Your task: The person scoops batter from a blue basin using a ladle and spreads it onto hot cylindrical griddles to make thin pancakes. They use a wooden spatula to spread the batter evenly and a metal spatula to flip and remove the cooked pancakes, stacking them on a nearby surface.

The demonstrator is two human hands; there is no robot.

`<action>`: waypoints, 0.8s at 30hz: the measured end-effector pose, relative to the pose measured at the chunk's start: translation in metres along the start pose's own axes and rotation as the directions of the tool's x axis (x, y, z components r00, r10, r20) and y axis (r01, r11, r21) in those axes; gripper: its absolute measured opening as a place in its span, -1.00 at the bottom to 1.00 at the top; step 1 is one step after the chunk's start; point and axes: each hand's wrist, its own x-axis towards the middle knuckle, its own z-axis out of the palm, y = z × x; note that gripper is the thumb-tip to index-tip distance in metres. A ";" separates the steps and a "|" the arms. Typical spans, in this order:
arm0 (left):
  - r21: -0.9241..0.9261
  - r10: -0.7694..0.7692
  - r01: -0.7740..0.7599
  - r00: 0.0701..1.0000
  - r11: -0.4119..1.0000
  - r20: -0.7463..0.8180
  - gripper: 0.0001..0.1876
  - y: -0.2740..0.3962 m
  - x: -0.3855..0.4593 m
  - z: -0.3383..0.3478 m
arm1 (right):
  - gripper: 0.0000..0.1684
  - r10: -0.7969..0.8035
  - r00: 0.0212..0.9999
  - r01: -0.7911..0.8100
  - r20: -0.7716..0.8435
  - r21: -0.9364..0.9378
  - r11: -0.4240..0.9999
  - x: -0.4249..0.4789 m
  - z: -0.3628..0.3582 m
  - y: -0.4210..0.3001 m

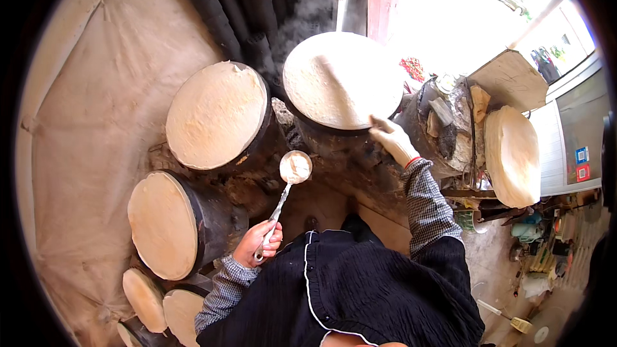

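Note:
My left hand (pixel 260 245) is closed round the handle of a metal ladle (pixel 296 167), whose bowl holds pale batter or dough. At the near right edge of a round griddle, my right hand (pixel 391 140) touches or hovers by the rim of a thin, pale flatbread (pixel 337 82); which of the two I cannot tell. Its fingertips are blurred, and nothing shows clearly in them. Left of that griddle, a second flatbread (pixel 217 115) covers another griddle. A third flatbread (pixel 163 225) lies on a griddle nearer my left arm.
More flatbreads (pixel 143 300) are at the lower left. Dark cylindrical coal briquettes (pixel 212 9) stand behind the griddles, near rising steam. To the right are a drum stove (pixel 441 120) with debris on top and a stack of flatbreads (pixel 512 156). A cloth-like sheet (pixel 96 120) hangs at left.

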 end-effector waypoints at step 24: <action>-0.562 0.462 -0.602 0.798 0.567 -0.387 -0.67 -0.394 -0.021 0.111 | -0.49 0.056 0.697 -0.212 0.715 0.131 0.969 -0.148 -0.001 0.016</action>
